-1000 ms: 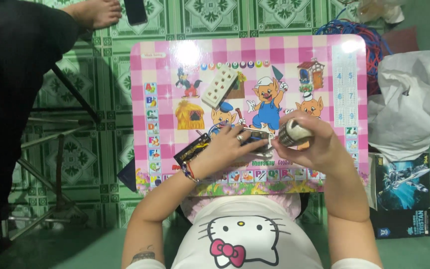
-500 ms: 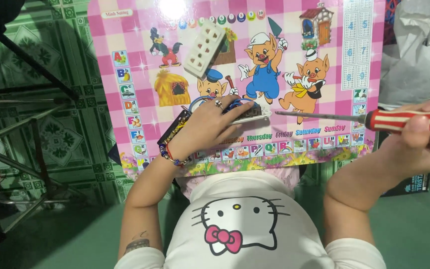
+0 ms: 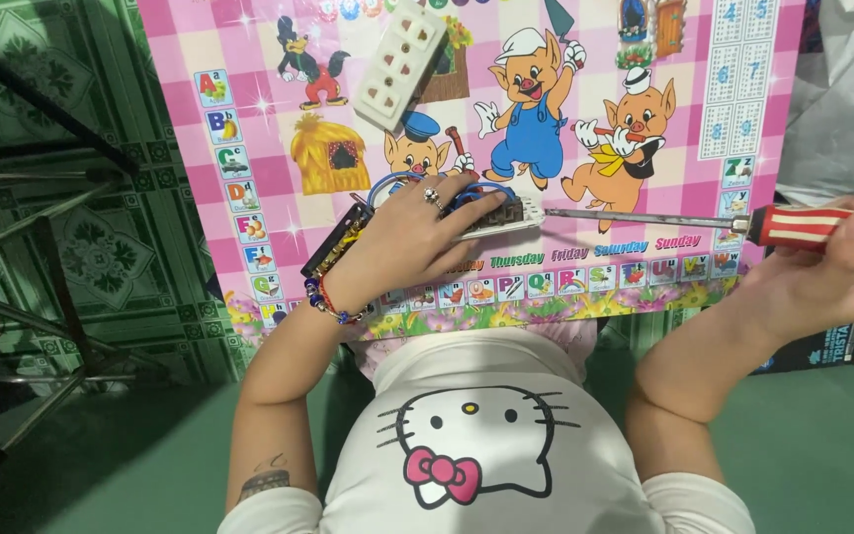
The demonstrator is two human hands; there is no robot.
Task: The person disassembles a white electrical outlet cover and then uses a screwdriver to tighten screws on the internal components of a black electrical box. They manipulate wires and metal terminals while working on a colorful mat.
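under left hand [image 3: 409,237] fingers, opened power strip [image 3: 494,219]

Socket cover [image 3: 399,61] behind hand [image 3: 409,242] — on table [image 3: 249,119]
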